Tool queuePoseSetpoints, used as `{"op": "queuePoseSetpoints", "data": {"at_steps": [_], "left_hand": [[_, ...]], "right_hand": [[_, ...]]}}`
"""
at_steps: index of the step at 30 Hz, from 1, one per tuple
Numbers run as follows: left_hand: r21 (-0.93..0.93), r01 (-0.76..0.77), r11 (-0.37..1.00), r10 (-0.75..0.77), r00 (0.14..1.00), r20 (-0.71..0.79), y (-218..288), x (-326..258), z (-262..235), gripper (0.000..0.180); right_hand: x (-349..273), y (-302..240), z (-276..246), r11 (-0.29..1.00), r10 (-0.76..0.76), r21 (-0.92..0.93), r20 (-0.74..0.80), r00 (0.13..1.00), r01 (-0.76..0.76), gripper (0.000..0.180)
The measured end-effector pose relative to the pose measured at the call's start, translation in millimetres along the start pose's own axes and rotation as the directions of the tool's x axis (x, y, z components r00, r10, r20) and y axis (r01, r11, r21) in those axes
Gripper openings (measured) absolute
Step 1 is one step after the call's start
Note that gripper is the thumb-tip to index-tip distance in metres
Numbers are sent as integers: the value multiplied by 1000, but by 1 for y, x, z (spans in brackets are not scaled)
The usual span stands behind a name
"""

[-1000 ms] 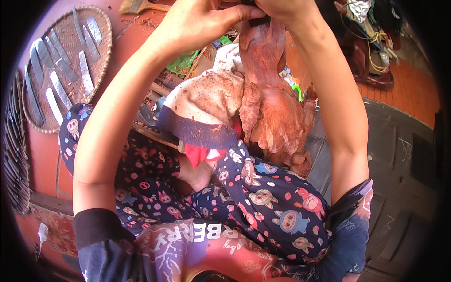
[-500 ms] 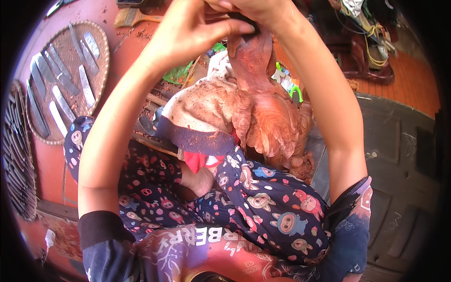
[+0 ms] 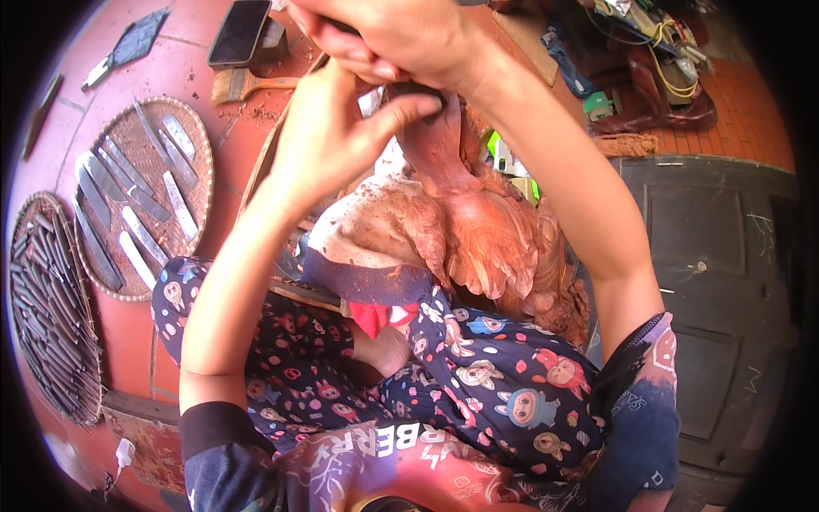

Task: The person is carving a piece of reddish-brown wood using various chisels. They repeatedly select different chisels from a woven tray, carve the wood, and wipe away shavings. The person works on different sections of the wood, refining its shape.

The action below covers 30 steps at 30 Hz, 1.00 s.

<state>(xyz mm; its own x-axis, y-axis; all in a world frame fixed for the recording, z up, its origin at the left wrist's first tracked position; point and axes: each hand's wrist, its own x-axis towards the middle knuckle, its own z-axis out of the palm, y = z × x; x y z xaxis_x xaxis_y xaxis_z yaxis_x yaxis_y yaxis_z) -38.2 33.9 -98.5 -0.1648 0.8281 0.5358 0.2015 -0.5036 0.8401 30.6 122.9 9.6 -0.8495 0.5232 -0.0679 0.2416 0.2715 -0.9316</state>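
Both your hands close on a small dark tool [image 3: 409, 90] | left hand [image 3: 328, 141] pinches below, right hand [image 3: 397, 38] wraps on top | tool sits on the carving [image 3: 478, 230] top | carving stands up from your lap | left hand nearer.

round woven tray [image 3: 198, 141]: lies on the red floor at the left, carrying a row of flat metal blades [image 3: 128, 200].
second woven tray [image 3: 26, 230]: further left, near the rim, packed with dark slim tools [image 3: 51, 324].
phone [image 3: 240, 32]: dark, face up, at the top of the floor.
brush [image 3: 247, 84]: wooden-handled, just below the phone.
floor [image 3: 188, 26]: red tiles, dusted with shavings.
dark mat [image 3: 725, 282]: covers the floor at the right.
cables [image 3: 670, 64]: tangled, upper right.
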Motion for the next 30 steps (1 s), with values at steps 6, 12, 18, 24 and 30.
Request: {"op": "queuePoseSetpoints", "data": {"at_steps": [6,12,18,24,30], "left_hand": [[-262,79,962,-96,994,-54,1,26,-11,30],[-196,367,909,-343,928,148,10,-9,10,55],[-604,250,757,-265,962,66,3,-11,9,32],[-464,319,827,-308,946,102,-22,-3,7,37],[-428,214,878,-196,977,86,-16,-20,22,48]], "right_hand": [[10,-10,1,963,-229,-147,-18,973,224,38],[-6,21,9,935,-210,-277,70,975,221,35],[8,13,17,904,-288,-295,114,951,309,36],[-7,10,9,951,-48,-297,126,991,84,32],[4,20,9,880,-336,-300,155,929,368,32]]}}
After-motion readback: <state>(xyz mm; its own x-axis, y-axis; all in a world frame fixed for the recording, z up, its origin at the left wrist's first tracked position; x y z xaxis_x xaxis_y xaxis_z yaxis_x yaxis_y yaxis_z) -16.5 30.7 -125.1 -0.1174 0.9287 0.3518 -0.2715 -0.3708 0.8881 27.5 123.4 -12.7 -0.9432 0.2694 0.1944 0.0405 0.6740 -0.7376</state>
